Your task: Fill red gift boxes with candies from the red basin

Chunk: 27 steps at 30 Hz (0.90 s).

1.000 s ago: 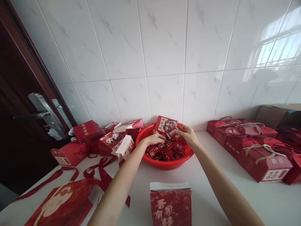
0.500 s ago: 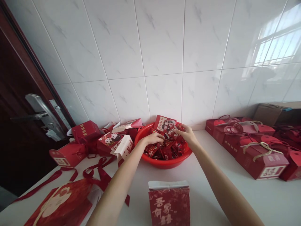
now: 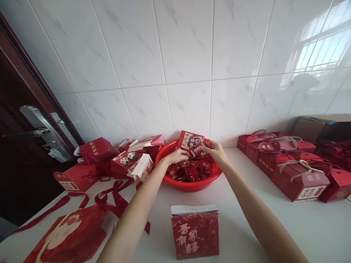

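A red plastic basin against the wall holds a heap of red-wrapped sweets. Over the basin's left side, my left hand reaches in with its fingers bent together among the wrappers; what they grip is hidden. My right hand is at the far right of the heap, thumb and fingers closed near small red packets. Between and behind both hands, a red printed box with cartoon figures leans on the heap, close to my right fingertips. In front of the basin a red paper box stands upright, its white top flaps raised.
Several tied red gift boxes stand on the right, before a cardboard carton. On the left lie more red boxes, dark red ribbon and a red bag with rope handle. A door borders the table's left.
The view has shifted slightly, so everything sits a little higher in the picture. Both hands stay in the basin, with only small finger movement.
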Each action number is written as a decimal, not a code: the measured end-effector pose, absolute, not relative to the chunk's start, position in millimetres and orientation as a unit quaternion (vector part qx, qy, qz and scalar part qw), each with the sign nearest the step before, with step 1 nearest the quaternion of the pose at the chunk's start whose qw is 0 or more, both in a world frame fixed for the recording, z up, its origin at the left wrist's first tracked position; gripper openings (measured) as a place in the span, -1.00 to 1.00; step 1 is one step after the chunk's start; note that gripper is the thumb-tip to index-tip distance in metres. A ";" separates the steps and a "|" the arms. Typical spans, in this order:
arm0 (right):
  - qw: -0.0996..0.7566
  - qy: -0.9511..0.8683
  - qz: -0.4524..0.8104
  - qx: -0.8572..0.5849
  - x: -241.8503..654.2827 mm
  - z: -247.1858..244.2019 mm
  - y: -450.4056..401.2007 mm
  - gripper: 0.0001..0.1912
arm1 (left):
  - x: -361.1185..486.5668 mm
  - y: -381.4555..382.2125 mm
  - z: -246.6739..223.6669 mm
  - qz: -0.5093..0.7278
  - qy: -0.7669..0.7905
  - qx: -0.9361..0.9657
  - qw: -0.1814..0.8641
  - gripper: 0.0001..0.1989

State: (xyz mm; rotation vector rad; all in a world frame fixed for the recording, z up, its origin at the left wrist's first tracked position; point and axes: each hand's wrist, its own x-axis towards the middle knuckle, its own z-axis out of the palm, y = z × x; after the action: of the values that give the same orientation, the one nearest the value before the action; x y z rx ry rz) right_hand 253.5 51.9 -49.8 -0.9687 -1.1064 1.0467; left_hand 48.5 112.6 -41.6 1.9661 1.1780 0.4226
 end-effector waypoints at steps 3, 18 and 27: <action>0.618 -0.479 0.457 -0.424 254.0 -48.8 50.8 -0.55 | 47.8 112.9 -41.9 0.174 0.458 0.783 0.384 -0.75; 0.626 -0.476 0.442 -0.431 254.4 -47.4 52.3 -0.62 | 45.8 122.0 -52.1 0.247 0.443 0.755 0.415 -0.78; 0.627 -0.475 0.453 -0.419 255.0 -52.1 57.1 -0.58 | 45.0 121.9 -48.2 0.304 0.497 0.753 0.306 -0.71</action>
State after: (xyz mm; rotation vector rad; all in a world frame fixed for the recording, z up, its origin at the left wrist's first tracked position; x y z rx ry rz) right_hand 255.0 57.1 -52.1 -0.9617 -1.0889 1.0386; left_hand 45.0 121.9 -48.2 1.9923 1.3155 0.8054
